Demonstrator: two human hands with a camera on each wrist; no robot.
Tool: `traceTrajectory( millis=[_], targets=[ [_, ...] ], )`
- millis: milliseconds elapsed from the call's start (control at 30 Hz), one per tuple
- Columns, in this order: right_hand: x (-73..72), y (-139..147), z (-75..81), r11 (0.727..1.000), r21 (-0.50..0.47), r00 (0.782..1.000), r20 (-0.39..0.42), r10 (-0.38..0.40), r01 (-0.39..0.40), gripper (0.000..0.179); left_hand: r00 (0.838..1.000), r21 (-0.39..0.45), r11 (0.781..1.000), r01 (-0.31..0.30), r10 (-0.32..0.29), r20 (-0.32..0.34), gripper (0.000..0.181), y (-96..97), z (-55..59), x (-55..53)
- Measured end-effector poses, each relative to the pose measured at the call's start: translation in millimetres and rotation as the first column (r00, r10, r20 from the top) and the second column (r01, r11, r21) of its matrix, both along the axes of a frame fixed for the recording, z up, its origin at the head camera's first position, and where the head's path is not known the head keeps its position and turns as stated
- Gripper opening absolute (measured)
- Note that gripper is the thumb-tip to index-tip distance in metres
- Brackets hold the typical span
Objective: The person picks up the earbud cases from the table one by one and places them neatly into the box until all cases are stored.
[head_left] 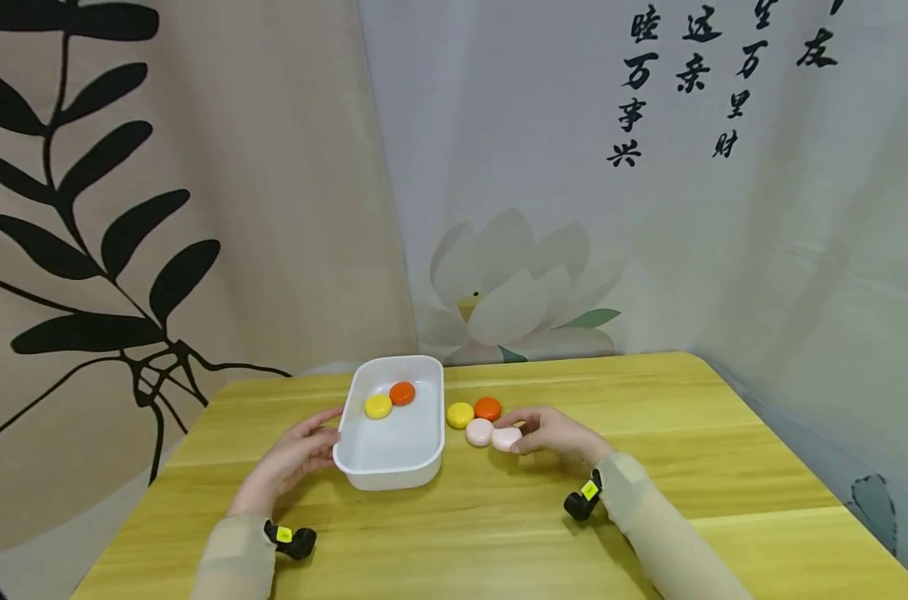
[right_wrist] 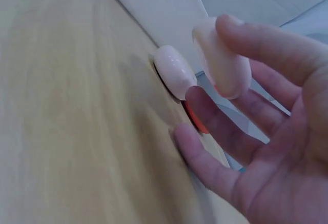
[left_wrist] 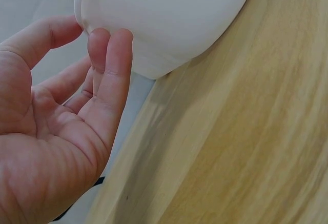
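Observation:
My left hand (head_left: 298, 458) rests its fingertips against the outer left side of a white rectangular plastic tub (head_left: 390, 481). In the left wrist view its fingers (left_wrist: 117, 65) are fairly straight along the tub's wall. My right hand (head_left: 557, 433) pinches a pale pink rounded disc (head_left: 506, 439) between thumb and fingers; the right wrist view shows this disc (right_wrist: 223, 62) tilted on edge. Beside it lies another pink disc (head_left: 479, 432) on the table. A yellow disc (head_left: 459, 415) and an orange disc (head_left: 488, 408) sit just behind.
Inside the tub are a yellow disc (head_left: 378, 407) and an orange disc (head_left: 403, 393). Everything stands on a wood-grain table (head_left: 454, 550), whose back edge meets a hanging cloth (head_left: 303, 208) printed with leaves, a lotus and characters. Black wrist cameras (head_left: 583, 500) sit on both sleeves.

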State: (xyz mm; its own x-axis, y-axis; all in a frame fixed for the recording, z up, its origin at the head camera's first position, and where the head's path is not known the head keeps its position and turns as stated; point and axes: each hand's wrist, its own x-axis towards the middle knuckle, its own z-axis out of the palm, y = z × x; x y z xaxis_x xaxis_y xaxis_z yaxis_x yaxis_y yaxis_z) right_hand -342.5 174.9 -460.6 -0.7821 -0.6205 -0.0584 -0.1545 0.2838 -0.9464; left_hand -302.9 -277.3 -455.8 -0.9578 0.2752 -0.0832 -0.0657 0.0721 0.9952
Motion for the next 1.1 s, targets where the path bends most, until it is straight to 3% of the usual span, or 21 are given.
traceTrajectory(
  millis=[233, 367, 700, 1100],
  targets=[
    [-2.3, 4.8, 6.9, 0.997, 0.071, 0.997, -0.071, -0.02, 0.025, 0.043, 1.0, 0.01, 1.0, -0.005, 0.005, 0.005, 0.066, -1.1, -0.6, 2.1],
    [-2.8, 7.5, 12.4, 0.999, 0.04, 0.998, -0.045, -0.031, 0.033, 0.044, 1.0, 0.01, 1.0, -0.008, 0.008, 0.006, 0.065, -1.8, -0.9, 1.0],
    [-6.6, 14.6, 29.1, 0.999, 0.018, 0.997, -0.073, -0.039, 0.04, 0.047, 1.0, 0.036, 0.999, 0.019, -0.019, 0.008, 0.067, -0.5, -0.6, 0.1],
    [-12.6, 21.3, 41.1, 0.999, 0.014, 0.995, -0.089, -0.041, 0.042, 0.047, 1.0, 0.024, 1.0, 0.0, -0.001, 0.008, 0.066, 1.3, 0.2, 1.5]
  ],
)
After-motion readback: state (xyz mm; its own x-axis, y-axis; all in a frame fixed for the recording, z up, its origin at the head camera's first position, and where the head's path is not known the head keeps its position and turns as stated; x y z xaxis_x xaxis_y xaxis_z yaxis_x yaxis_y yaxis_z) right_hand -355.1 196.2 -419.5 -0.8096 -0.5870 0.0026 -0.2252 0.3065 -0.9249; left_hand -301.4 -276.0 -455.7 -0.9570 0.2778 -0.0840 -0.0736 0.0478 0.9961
